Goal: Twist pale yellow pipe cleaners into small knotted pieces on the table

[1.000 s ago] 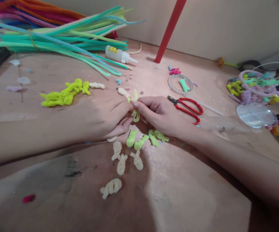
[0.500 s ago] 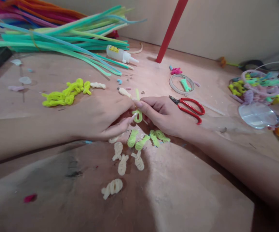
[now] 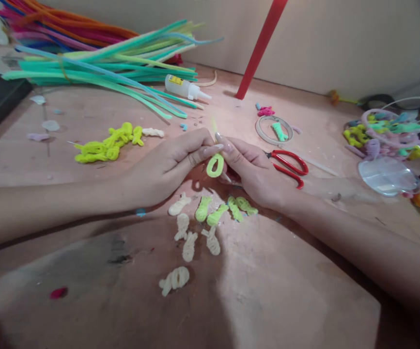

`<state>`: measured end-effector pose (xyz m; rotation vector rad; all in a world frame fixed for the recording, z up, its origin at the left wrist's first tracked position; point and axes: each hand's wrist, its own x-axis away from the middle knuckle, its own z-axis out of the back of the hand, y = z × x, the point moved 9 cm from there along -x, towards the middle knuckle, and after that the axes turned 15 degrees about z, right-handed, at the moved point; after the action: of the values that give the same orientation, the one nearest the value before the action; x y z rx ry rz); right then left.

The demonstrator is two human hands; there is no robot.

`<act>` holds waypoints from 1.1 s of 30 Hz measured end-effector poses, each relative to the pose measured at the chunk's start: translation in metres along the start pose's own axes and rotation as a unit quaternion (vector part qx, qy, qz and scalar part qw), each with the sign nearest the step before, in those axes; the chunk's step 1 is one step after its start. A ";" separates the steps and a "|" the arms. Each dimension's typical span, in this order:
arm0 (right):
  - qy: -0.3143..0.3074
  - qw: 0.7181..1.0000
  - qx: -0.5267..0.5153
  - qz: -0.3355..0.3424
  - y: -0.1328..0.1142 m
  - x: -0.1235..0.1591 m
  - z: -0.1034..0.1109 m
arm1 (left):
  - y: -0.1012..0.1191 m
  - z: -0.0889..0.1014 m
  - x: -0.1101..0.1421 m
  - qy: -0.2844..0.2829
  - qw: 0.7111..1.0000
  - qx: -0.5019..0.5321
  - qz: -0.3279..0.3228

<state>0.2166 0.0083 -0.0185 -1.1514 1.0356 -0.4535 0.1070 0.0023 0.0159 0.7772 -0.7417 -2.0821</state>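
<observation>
Between both hands is a light yellow-green pipe cleaner (image 3: 214, 166), bent into a small loop that hangs below the fingertips while a tail sticks up above. My left hand (image 3: 180, 167) pinches it from the left with thumb and forefinger. From the other side my right hand (image 3: 248, 167) pinches it at the top of the loop, its lower fingers curled under. Just below the hands lie several twisted yellow-green pieces (image 3: 217, 214). Nearer me are several cream twisted pieces (image 3: 190, 246). Red-handled pliers or cutters (image 3: 290, 162) lie behind my right hand, their jaws partly hidden.
Bundled pipe cleaners (image 3: 97, 63) lie at the back left, beside a glue bottle (image 3: 182, 87). Bright yellow twisted pieces (image 3: 111, 140) sit left of the hands. A red post (image 3: 258, 53) stands behind. A tape ring (image 3: 262, 128) and a clear tray (image 3: 387, 177) are to the right.
The loop has turned to face me more openly and is rounder. My left fingers have shifted up to its top, uncovering a cream piece below. The view has moved slightly.
</observation>
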 end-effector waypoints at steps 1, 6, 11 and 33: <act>0.006 1.000 -0.001 -0.009 0.001 0.001 0.000 | 0.000 0.000 -0.001 -0.001 1.000 0.006 0.002; 0.001 1.000 0.022 -0.014 0.000 0.005 -0.004 | -0.006 0.002 -0.001 0.004 1.000 0.013 0.002; -0.050 0.998 -0.026 -0.012 0.002 0.004 -0.010 | -0.006 0.000 0.001 -0.013 1.000 0.012 0.007; -0.083 0.986 -0.119 -0.081 0.002 0.009 -0.018 | -0.003 0.001 0.002 -0.026 0.999 0.027 0.013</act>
<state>0.2052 -0.0074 -0.0247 -1.4687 0.8695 -0.3603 0.1040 0.0023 0.0139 0.7419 -0.8363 -2.0725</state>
